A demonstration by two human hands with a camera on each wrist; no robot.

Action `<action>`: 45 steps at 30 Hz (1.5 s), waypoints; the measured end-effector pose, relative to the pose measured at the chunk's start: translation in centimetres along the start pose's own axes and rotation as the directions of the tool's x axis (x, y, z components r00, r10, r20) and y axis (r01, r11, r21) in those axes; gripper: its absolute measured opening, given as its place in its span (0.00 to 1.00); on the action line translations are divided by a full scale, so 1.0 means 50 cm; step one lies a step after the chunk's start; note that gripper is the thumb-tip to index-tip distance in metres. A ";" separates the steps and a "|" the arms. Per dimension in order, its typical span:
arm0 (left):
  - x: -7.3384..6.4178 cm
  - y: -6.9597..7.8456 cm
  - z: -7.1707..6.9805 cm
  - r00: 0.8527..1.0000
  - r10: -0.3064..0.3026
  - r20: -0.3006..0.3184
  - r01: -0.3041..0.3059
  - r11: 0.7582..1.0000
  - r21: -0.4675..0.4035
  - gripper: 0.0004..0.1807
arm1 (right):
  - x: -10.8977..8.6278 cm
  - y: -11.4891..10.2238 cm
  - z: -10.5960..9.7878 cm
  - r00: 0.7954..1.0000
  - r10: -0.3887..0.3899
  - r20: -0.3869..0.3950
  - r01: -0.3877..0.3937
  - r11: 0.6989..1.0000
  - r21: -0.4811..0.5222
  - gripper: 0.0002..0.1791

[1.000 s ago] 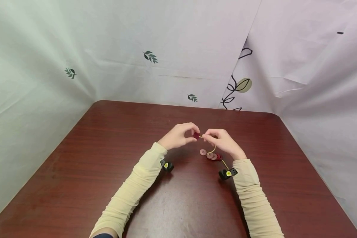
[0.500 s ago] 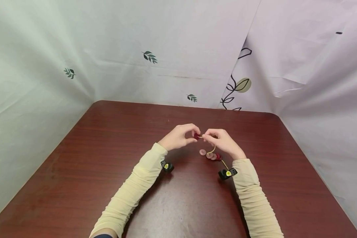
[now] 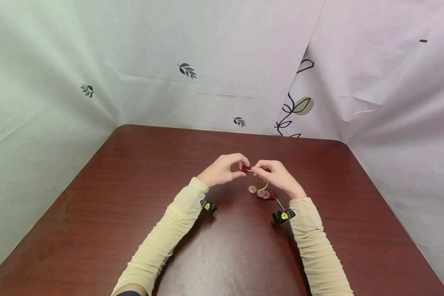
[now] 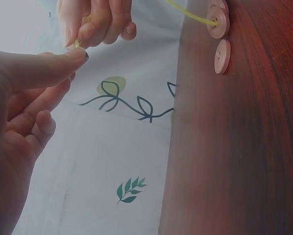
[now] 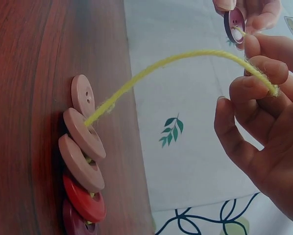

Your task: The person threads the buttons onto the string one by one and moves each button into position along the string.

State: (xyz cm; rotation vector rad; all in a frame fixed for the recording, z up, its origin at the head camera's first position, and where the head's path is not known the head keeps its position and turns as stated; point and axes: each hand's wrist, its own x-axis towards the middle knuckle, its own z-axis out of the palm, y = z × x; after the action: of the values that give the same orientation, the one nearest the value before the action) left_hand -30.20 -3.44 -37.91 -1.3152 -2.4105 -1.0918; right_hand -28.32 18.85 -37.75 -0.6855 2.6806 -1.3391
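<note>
In the head view my left hand (image 3: 222, 169) pinches a dark red button (image 5: 231, 24) by its edge, raised over the table. My right hand (image 3: 279, 176) pinches a yellow string (image 5: 185, 55) close to its tip, which meets the button's face at a hole; whether it passes through cannot be told. From the right fingers the string loops down to a row of threaded buttons on the table: pink buttons (image 5: 78, 164), a red button (image 5: 85, 199) and a maroon button (image 5: 74, 218). One loose pink button (image 3: 253, 189) lies beside the row, off the string.
The table (image 3: 151, 164) is dark reddish-brown wood, with a white leaf-patterned sheet (image 3: 214, 53) hanging behind it. Both wrists carry small black cameras. The string's other stretch (image 3: 279, 204) runs from the row toward the right wrist.
The left hand has shifted very slightly right with the dark red button, bringing it nearer the right fingertips. The right hand and the buttons on the table look unchanged.
</note>
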 end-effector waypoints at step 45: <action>0.004 0.013 0.004 1.000 0.013 -0.016 -0.011 0.993 0.118 0.18 | 0.004 -0.002 0.013 0.999 -0.018 0.039 0.018 1.000 0.010 0.10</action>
State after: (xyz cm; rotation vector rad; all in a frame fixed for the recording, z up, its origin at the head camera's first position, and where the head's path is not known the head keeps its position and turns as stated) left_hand -29.79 -2.93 -37.65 -1.2753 -2.4114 -0.9375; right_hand -28.29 18.22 -38.07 -0.7288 2.6419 -1.3274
